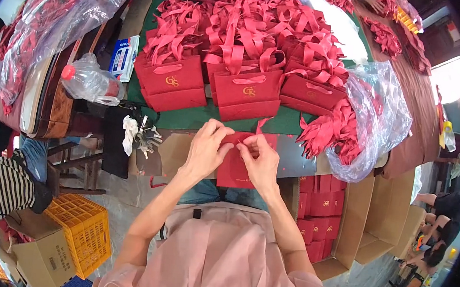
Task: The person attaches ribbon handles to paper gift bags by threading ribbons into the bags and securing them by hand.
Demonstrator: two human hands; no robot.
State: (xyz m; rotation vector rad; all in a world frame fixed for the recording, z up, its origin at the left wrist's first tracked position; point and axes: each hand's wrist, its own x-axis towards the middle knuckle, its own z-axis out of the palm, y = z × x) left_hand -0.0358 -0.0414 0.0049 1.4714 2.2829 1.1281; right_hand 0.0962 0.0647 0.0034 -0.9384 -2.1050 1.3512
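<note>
A flat red paper gift bag (236, 172) lies in front of me at the table's near edge, partly hanging over it. My left hand (207, 148) is curled at the bag's upper left, thumb and fingers closed on its edge. At the upper right, my right hand (260, 160) pinches a red ribbon (261, 125), whose loose end sticks up past the fingers. What lies between the fingertips is mostly hidden. Just beyond my hands, several finished red gift bags (248, 93) with ribbon handles stand packed in rows on the green table cover (188, 118).
Right of the bags, a clear plastic sack (379, 122) spills red ribbons (331, 132). Left are a red-capped bottle (93, 79) in plastic and a blue-white packet (123, 58). Below right stands a cardboard box (352, 222) of red bags; a yellow crate (80, 234) is lower left. People sit at both sides.
</note>
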